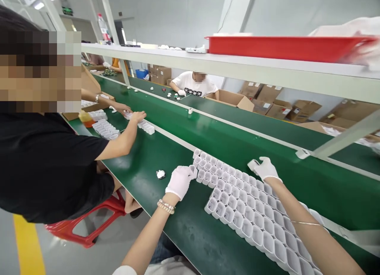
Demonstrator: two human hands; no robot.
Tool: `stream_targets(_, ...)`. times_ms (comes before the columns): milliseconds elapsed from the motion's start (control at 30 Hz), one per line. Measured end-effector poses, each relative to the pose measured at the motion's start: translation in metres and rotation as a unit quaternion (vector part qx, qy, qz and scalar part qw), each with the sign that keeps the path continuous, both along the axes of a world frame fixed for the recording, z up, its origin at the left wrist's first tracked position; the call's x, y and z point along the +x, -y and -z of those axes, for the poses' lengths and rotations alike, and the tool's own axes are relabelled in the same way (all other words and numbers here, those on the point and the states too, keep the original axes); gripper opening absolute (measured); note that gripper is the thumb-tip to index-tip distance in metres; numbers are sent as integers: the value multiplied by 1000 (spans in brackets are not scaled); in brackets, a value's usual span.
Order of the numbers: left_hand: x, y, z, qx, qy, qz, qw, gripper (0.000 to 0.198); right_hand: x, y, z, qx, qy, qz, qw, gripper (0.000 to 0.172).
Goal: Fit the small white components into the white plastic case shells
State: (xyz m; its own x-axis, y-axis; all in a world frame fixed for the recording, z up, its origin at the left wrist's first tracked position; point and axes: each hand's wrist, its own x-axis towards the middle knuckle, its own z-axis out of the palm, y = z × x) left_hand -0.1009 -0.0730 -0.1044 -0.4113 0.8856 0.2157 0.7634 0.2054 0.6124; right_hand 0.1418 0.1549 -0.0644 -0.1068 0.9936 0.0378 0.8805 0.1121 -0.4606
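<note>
Both my hands wear white gloves. My left hand [179, 182] is closed around a small white plastic cup [192, 172] at the left end of a row. That cup is beside the block of white cups [246, 207], which stand in tight rows with their openings up. Out over the green belt, my right hand [267, 169] grips another white cup [253, 166] between thumb and fingers, tilted and apart from the rows. A small white and dark part [160, 174] lies on the green table [142, 164], left of my left hand.
A co-worker in a black shirt [44, 160] sits close on the left, handling white cups [146, 126]. Another person [196, 83] works across the belt [208, 124]. Overhead, a shelf [178, 57] holds a red tray [276, 48]. Cardboard boxes [264, 98] stand behind.
</note>
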Motion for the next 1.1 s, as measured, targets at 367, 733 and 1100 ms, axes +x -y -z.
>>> stream_targets(367, -24, 79, -21, 286, 358, -70, 886, 22, -119, 77, -2, 31, 153, -440, 884, 36)
stream_targets(733, -3, 111, -34, 283, 342, -118, 888, 30, -206, 105, 10, -55, 158, -559, 812, 17)
stream_targets(1100, 27, 109, -36, 202, 193, 16, 960, 41, -58, 162, -41, -293, -182, -438, 830, 40)
